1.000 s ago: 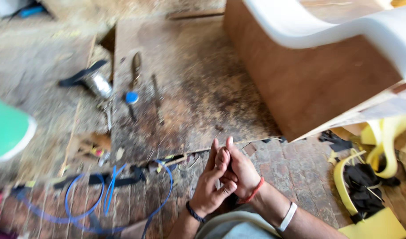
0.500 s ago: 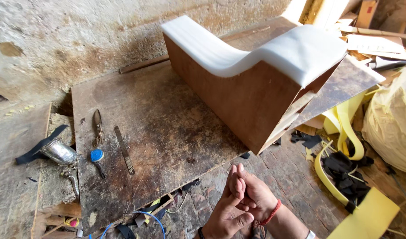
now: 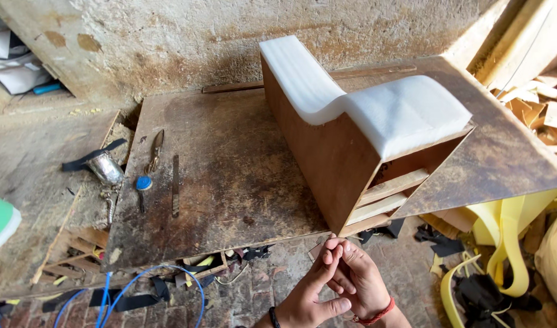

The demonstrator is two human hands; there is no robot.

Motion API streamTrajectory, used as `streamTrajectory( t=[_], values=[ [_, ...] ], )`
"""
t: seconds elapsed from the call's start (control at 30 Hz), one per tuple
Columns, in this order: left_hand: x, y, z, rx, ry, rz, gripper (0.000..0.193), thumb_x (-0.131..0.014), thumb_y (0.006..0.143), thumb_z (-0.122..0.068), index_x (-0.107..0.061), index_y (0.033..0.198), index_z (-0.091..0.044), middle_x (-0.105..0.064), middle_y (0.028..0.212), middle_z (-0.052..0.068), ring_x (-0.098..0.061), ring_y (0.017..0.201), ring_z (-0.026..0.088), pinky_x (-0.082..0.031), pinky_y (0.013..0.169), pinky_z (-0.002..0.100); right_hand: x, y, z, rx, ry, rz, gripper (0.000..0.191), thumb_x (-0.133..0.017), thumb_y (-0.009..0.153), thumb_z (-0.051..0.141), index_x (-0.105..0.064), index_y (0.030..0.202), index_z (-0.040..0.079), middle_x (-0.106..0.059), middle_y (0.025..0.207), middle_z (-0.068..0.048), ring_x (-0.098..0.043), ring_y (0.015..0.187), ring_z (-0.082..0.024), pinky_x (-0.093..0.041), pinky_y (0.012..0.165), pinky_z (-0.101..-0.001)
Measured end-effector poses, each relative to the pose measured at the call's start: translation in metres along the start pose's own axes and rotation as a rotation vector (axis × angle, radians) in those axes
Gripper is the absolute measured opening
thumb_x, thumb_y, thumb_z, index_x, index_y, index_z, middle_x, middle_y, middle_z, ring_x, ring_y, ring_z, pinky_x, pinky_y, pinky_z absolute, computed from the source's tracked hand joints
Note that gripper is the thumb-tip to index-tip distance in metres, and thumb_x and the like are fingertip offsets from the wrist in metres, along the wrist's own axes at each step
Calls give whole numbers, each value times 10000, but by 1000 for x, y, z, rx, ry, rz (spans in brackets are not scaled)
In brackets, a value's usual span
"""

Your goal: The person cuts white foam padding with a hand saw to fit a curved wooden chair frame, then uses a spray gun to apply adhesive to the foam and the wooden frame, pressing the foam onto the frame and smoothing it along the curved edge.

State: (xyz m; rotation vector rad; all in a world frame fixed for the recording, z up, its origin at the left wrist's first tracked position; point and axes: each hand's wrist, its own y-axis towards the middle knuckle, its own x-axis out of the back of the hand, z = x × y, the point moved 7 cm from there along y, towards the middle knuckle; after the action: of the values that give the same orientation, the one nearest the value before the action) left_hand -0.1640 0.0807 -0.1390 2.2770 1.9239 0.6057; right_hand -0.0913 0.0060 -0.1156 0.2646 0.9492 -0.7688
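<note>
Below the front edge of the tabletop, the left hand and the right hand meet, fingers pressed together at the tips; whether anything small sits between them cannot be told. The right wrist wears a red band, the left a dark one. Just above the hands stands a brown wooden frame, its open end showing slats, its top covered by a curved sheet of white foam. Well to the left on the tabletop lie scissors, a flat metal strip, a blue-capped tool and a shiny metal tool. Blue cable loops over the brick floor beneath; yellow strips lie to the right.
</note>
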Motion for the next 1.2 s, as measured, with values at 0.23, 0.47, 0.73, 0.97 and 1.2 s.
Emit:
streamTrajectory(
  t=[0.23, 0.47, 0.73, 0.97, 1.2],
  values=[
    [0, 30, 6, 309, -75, -188, 808, -671, 924, -370, -319, 1595, -93, -97, 1730, 199, -621, 1308, 289, -549, 1043, 478, -62, 19, 154, 283, -968, 21, 305, -504, 993, 64, -651, 1253, 6, -795, 1086, -125, -746, 858, -195, -630, 665, -338],
    [12, 61, 35, 529, -332, -299, 505, -659, 903, -252, -608, 1369, -65, -755, 1040, 190, -727, 947, 219, -590, 858, 344, -241, 80, 276, 886, -1796, 98, 332, -528, 1116, 275, -662, 1311, 41, -736, 1202, -130, -674, 1142, -244, -529, 983, -401],
    [82, 85, 68, 408, -400, -376, 458, -680, 923, -296, -647, 1298, -35, -748, 1113, 153, -732, 957, 211, -603, 859, 360, -128, 200, 211, 329, -2631, -73, 930, -314, 870, 842, -421, 1552, 220, -510, 1509, -169, -426, 1402, -357, -240, 1138, -631],
    [168, 174, 42, 149, 64, -278, 839, -690, 842, -596, -513, 1494, -98, -557, 1509, 186, -533, 1386, 324, -446, 1099, 539, -129, 176, 230, 105, -2268, -307, 874, -308, 887, 786, -405, 1571, 249, -705, 1270, -150, -636, 1229, -343, -480, 1049, -485],
    [172, 272, -3, -414, 478, -144, 1170, -942, 617, -482, -350, 1514, -20, -451, 1538, 250, -432, 1434, 403, -348, 1184, 488, -117, 169, 232, 65, -2180, -308, 1012, -282, 806, 858, -361, 1632, 278, -754, 1243, -90, -744, 1076, -321, -575, 929, -476]
  ],
)
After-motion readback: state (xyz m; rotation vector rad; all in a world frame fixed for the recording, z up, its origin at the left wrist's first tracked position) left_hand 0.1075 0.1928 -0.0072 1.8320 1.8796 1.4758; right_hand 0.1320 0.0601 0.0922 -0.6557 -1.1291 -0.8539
